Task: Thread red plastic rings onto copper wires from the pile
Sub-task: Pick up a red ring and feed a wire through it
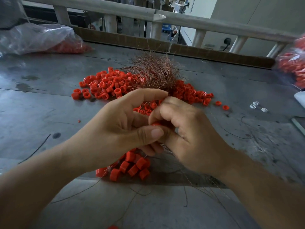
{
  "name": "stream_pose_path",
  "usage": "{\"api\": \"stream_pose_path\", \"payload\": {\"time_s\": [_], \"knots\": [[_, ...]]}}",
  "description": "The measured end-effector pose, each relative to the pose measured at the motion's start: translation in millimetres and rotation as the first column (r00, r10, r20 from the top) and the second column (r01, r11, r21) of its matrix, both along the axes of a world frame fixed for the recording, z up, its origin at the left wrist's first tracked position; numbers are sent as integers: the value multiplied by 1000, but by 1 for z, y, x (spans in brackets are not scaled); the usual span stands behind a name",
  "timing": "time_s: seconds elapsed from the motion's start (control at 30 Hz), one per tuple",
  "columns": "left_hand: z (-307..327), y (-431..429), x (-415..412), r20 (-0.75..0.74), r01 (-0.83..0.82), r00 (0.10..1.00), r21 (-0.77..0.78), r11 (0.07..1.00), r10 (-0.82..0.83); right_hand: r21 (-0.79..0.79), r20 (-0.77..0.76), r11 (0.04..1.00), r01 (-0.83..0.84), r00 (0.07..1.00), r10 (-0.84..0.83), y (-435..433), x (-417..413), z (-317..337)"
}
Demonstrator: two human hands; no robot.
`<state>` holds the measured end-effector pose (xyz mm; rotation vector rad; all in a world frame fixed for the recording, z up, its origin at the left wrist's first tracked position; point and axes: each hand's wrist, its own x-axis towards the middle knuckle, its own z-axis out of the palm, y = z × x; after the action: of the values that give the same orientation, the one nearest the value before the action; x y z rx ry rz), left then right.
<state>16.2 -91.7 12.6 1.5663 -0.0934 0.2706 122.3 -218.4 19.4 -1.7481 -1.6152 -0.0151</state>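
Both hands meet above the grey counter (41, 113), close to the camera. The left hand (115, 128) curls in from the left, its grip pinching a single red ring (156, 124) between thumb and fingers, the forefinger stretched out over the top. The right hand (188, 134) touches the left, its fingers folded tight around the same ring and around thin copper strands that run out under the palm; its grip is pressed together on them. Just below the hands hangs a cluster of threaded rings (130, 167), bunched on wire and resting on the counter. Beyond the hands lies the loose pile of red rings (105, 85), spread across the middle of the counter, with a bushy bundle of copper wires (155, 70) sitting on its far side. A clear plastic bag (38, 38) holding more red rings lies at the far left, and another bag (293, 66) sits blurred at the right edge. A few small white pieces (257, 106) lie apart to the right
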Motion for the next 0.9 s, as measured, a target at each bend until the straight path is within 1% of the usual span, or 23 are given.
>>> {"api": "stream_pose_path", "payload": {"time_s": [0.13,0.27,0.4,0.5,0.57,0.63,0.77,0.9], "knots": [[2,2,0,-5,-2,1000,-65,998,2,65,-82,998,3,997,2,1,2,1],[5,6,1,-26,-37,999,-118,992,34,133,-101,991,33,995,-19,2,0,-1],[8,9,1,17,-81,996,-150,985,84,92,-166,994,56,985,-40,3,3,0],[12,11,-1,48,-95,993,-225,970,109,66,-195,996,62,980,-48,2,3,0],[13,13,-1,68,-102,990,-244,964,122,68,-182,996,54,983,-41,2,3,-1],[13,14,-1,77,-125,986,-231,965,146,85,-138,995,59,989,-47,2,4,0],[10,22,-1,36,-206,976,-181,962,215,131,-50,981,143,989,-138,0,10,4],[7,32,1,8,-290,956,-122,949,293,145,-26,967,211,977,-210,-1,14,7]]}}
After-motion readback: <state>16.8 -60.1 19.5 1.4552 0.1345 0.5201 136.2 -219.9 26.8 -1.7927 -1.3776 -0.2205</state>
